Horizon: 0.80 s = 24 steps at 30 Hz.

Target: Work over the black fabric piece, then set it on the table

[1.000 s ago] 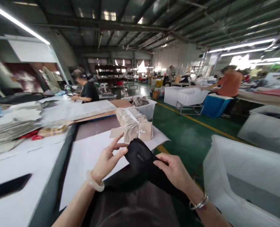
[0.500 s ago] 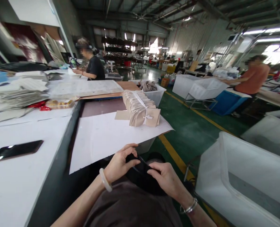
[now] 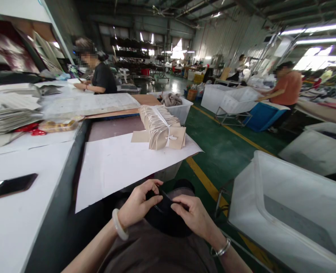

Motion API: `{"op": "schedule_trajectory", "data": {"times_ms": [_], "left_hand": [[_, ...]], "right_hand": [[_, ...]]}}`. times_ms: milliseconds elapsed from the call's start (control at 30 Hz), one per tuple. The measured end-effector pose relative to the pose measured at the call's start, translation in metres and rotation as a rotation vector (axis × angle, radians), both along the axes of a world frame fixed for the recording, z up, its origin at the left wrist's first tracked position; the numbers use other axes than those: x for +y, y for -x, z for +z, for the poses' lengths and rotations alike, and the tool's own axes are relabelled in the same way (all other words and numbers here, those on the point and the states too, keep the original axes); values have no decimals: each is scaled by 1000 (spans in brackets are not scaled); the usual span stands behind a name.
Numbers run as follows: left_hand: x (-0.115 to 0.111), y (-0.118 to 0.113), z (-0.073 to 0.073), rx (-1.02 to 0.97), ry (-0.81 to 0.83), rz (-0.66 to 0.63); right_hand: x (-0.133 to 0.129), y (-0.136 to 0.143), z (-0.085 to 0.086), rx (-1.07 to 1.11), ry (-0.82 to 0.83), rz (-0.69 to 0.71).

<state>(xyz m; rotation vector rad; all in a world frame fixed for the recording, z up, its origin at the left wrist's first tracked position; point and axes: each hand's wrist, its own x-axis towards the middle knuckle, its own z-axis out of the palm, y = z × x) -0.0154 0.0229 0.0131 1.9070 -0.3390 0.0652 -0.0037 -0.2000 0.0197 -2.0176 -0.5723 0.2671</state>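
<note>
Dark phone (image 3: 13,186), left of white sheet | white sheet (image 3: 108,172), landmark | left hand (image 3: 136,203), near side of sheet, thumb and fingers pinched on black fabric (image 3: 168,220) | tied beige bundle (image 3: 163,129), on sheet, any print too small to read | black fabric, near side of sheet, between hands | right hand (image 3: 194,214), pinching same fabric | white bin (image 3: 246,193), right of sheet

White tabletop (image 3: 28,223) with dark phone (image 3: 13,186) and stacked pale pieces (image 3: 7,120).

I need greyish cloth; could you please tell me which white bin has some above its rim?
The bin just behind the tied tan bundle; the other white bins show none there.
</note>
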Motion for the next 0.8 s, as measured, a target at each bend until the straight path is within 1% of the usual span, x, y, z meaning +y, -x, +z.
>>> {"op": "schedule_trajectory", "data": {"times_ms": [267, 467, 667, 800], "left_hand": [[-8, 5, 9, -24, -14, -10], [-11, 6, 11, -40, -40, -1], [-12, 7, 12, -32, -31, 1], [-14, 8, 13, -51, -28, 31]], "right_hand": [[3, 5, -8, -95, -23, 8], [6, 3, -8, -94, -61, -12], [8, 4, -10, -169, -47, -10], [13, 1, -6, -104, -106, -16]]}}
